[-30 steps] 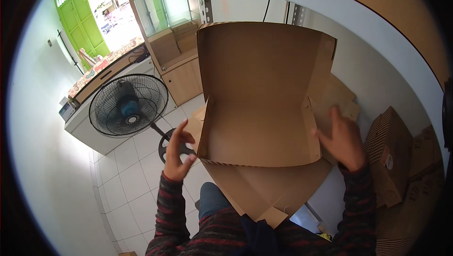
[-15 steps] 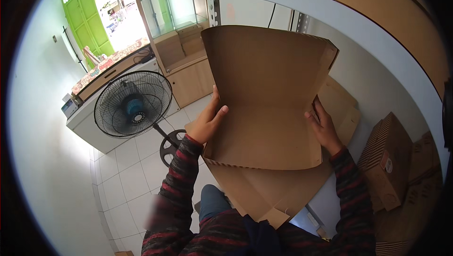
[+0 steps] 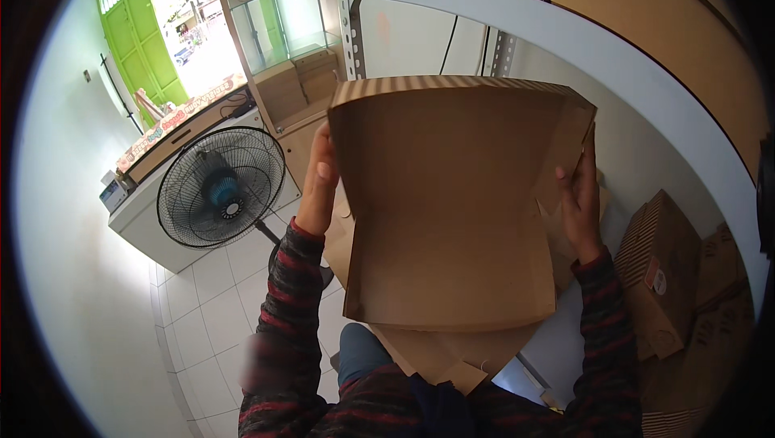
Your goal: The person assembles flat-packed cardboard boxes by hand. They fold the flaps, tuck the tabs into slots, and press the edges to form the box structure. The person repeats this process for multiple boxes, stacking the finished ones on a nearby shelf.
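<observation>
I hold a flat brown cardboard box blank [image 3: 448, 212] upright in front of me, partly folded, with its side flaps bent inward. My left hand [image 3: 319, 184] grips its left edge near the top, fingers wrapped over the fold. My right hand [image 3: 577, 196] presses the right side flap, fingers spread along it. More flat cardboard [image 3: 452, 353] lies on my lap under the raised piece. Both sleeves are striped red and dark.
A standing black fan [image 3: 219, 188] is on the white tiled floor at left, before a white counter [image 3: 141, 212]. Closed cardboard boxes [image 3: 662, 268] are stacked at right. A metal shelf [image 3: 565, 30] with boxes arches overhead. A green door [image 3: 133, 42] is at the back left.
I have lifted the cardboard higher and closer to my face. Both hands slid up its sides, and the side flaps are now bent further inward.
</observation>
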A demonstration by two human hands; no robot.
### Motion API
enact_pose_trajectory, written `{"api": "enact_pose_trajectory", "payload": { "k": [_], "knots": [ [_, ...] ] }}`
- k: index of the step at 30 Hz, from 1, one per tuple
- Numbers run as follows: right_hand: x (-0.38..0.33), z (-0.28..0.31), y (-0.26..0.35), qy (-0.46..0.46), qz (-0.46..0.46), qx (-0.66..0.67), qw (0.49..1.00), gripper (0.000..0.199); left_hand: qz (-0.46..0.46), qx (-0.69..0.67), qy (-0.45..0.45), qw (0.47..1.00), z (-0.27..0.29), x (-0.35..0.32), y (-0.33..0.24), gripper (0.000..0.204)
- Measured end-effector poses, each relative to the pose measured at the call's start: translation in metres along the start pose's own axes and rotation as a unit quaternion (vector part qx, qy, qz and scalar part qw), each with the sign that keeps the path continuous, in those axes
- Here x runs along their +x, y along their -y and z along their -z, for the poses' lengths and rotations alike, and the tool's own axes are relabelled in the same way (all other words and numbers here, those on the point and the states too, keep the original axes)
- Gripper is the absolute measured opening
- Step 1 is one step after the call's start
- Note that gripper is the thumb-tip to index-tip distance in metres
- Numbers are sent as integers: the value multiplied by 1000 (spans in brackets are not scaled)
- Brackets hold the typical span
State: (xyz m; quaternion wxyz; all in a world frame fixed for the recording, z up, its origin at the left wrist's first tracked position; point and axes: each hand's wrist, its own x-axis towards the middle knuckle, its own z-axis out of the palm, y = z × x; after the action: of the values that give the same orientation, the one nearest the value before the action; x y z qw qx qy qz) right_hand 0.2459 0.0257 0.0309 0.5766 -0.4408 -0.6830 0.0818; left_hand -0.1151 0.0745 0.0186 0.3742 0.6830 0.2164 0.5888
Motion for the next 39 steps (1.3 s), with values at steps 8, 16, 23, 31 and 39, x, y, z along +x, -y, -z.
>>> {"api": "enact_pose_trajectory", "payload": {
  "k": [8,16,23,31,39],
  "knots": [
    [-4,-2,16,69,26,-43,996,74,-32,25,-137,990,-49,5,-11,73],
    [-4,-3,3,44,50,-137,988,106,-9,78,-118,990,-38,3,-19,70],
    [-3,26,-10,190,-141,-199,951,67,54,301,41,951,-2,-37,1,45],
    [-1,19,-16,204,-151,-176,951,18,175,223,-27,958,17,-52,29,16],
    [-15,0,-39,109,-239,47,964,19,52,382,-28,922,12,-50,26,12]
  ]
}}
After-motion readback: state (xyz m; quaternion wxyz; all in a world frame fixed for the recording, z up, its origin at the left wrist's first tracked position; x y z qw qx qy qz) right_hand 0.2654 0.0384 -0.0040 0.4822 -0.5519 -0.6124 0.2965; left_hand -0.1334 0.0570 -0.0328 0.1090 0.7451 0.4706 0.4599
